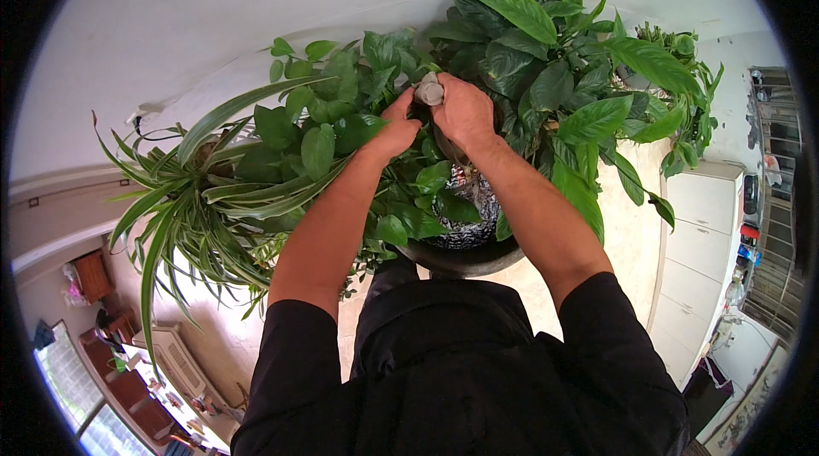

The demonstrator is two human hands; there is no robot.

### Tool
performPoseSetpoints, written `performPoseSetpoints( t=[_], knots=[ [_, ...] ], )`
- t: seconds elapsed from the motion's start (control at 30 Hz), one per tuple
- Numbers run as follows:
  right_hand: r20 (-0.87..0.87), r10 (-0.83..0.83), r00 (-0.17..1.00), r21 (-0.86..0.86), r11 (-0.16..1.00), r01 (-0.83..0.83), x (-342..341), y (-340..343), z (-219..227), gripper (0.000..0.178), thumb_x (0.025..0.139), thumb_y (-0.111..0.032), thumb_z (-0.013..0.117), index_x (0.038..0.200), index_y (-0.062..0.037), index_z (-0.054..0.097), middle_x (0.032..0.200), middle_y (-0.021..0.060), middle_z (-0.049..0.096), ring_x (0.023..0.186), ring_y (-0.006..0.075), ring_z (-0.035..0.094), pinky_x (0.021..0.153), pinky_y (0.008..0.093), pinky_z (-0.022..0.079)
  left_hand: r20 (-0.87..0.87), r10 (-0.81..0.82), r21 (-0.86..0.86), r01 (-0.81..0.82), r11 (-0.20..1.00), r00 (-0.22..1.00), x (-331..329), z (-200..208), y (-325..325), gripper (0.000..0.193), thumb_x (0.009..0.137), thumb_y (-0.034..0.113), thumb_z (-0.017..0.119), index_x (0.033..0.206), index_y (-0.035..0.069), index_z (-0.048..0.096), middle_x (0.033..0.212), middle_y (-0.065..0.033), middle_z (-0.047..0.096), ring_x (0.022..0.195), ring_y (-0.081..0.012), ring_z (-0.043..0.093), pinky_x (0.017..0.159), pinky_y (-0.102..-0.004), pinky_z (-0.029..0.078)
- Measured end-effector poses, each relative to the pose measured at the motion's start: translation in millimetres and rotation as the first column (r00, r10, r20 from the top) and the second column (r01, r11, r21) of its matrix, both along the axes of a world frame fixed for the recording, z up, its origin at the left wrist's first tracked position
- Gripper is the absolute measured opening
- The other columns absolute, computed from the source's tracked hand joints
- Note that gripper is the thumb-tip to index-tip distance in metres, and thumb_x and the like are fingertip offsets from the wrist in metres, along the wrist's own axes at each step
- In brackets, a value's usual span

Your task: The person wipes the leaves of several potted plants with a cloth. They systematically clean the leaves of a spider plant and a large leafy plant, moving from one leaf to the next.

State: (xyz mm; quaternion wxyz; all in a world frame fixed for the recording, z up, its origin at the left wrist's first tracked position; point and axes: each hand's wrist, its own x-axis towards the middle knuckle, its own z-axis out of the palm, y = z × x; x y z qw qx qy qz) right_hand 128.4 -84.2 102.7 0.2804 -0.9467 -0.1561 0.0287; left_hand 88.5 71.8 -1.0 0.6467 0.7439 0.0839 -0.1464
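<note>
A grey-brown pole (429, 90) with a rounded, lumpy top stands upright among the leaves of a potted climbing plant (317, 149). My right hand (466, 111) is closed around the pole's right side, just below its top. On the other side my left hand (394, 128) has its thumb against the pole and its fingers bent inward. Leaves and the hand itself hide what those fingers hold, if anything. Below my wrists shows a round dark pot (465, 267), with black-and-white speckled material (469, 230) inside its rim.
A striped spider plant (205, 187) spreads to the left, and a broad-leaved plant (554, 72) crowds the right. Behind them rises a white wall (222, 21). White cabinets (695, 260) stand at right, near a barred window (776, 200). An air conditioner-like beige unit (181, 354) is lower left.
</note>
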Motion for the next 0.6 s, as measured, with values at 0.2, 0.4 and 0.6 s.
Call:
performPoseSetpoints(
  t=[0.2,0.4,0.6],
  knots=[
    [-0.157,0.006,0.988,-0.228,0.973,-0.043,1,-10,-12,0.024,0.079,-0.012,0.069,0.103,-0.009,0.071,0.097,0.0189,0.074,0.095,0.0408,0.071,0.082,0.0517,0.056,-0.08,-0.062,-0.087,0.055,0.995,0.995,-4,47,-5,0.082,0.088,-0.004,0.06,0.162,0.016,0.033,0.154,-0.0151,0.051,0.145,-0.0279,0.046,0.112,-0.0364,0.041],
    [-0.088,0.053,0.995,-0.179,0.981,-0.068,5,-6,-7,0.026,0.082,-0.016,0.069,0.107,-0.0088,0.07,0.097,0.0192,0.073,0.095,0.0419,0.069,0.081,0.0514,0.056,-0.008,-0.049,-0.005,0.049,0.999,0.999,-4,14,-6,0.084,0.086,-0.009,0.055,0.163,0.016,0.033,0.155,-0.0153,0.05,0.142,-0.028,0.048,0.113,-0.0353,0.04],
    [-0.073,-0.112,0.991,0.172,0.977,0.123,13,-4,12,0.033,0.084,-0.018,0.071,0.116,-0.0103,0.069,0.102,0.0173,0.074,0.098,0.0409,0.069,0.084,0.0456,0.055,-0.081,0.017,-0.026,-0.019,0.999,0.997,-4,16,-3,0.077,0.09,-0.017,0.05,0.16,0.011,0.036,0.157,-0.0165,0.047,0.146,-0.0271,0.044,0.114,-0.0377,0.038]
  ],
)
